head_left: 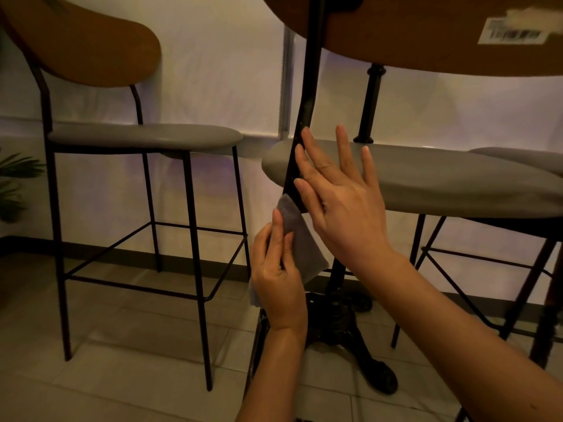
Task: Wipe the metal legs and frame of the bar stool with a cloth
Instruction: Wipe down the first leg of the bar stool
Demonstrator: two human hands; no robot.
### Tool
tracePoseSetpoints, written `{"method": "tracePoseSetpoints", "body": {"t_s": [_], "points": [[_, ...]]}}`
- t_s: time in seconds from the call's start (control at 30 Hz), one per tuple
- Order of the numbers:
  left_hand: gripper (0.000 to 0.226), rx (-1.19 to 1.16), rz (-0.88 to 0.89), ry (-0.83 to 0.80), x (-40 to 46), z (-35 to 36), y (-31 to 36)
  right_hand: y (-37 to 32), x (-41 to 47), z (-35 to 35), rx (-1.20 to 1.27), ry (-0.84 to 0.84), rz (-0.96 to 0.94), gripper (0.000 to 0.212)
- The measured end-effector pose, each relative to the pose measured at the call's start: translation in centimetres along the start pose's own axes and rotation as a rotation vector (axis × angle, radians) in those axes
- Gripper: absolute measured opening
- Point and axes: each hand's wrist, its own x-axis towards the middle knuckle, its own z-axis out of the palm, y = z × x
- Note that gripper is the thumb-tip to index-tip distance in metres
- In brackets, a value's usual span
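Note:
The near bar stool has a grey padded seat (426,181), a brown wooden backrest (426,35) and a black metal back post (306,102) running down past the seat's left edge. My right hand (341,199) lies flat with fingers spread against that post and the seat edge. My left hand (278,278) sits just below, pinching a grey cloth (300,239) whose upper corner touches the post under the seat. The post's lower part is hidden behind my hands.
A second bar stool (143,137) with thin black legs stands at the left. A black cast-iron table base (344,324) stands on the tiled floor behind my left hand. Another stool's legs (524,287) are at the right. A plant (12,184) is at the far left.

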Motion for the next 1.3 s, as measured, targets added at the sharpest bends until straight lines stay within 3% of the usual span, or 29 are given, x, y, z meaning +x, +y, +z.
{"method": "tracePoseSetpoints", "body": {"t_s": [0.27,0.7,0.97,1.13,1.3], "points": [[0.042,-0.039,-0.054,-0.029,1.3,0.3,0.8,-0.1,-0.1,-0.1,-0.013,-0.038,0.013,0.049],[0.041,0.203,0.169,-0.183,2.3,0.3,-0.1,-0.3,0.0,-0.8,0.127,-0.064,0.039,0.054],[0.043,0.040,0.082,-0.144,0.0,-1.1,-1.2,-0.2,-0.2,-0.4,0.038,-0.064,0.021,0.053],[0.046,-0.132,-0.106,-0.137,0.5,-1.4,-0.7,0.3,-0.3,0.1,-0.091,-0.088,-0.018,0.057],[0.048,-0.138,-0.136,-0.151,0.3,-1.6,-0.8,0.4,-0.4,0.3,-0.146,-0.082,-0.029,0.062]]}}
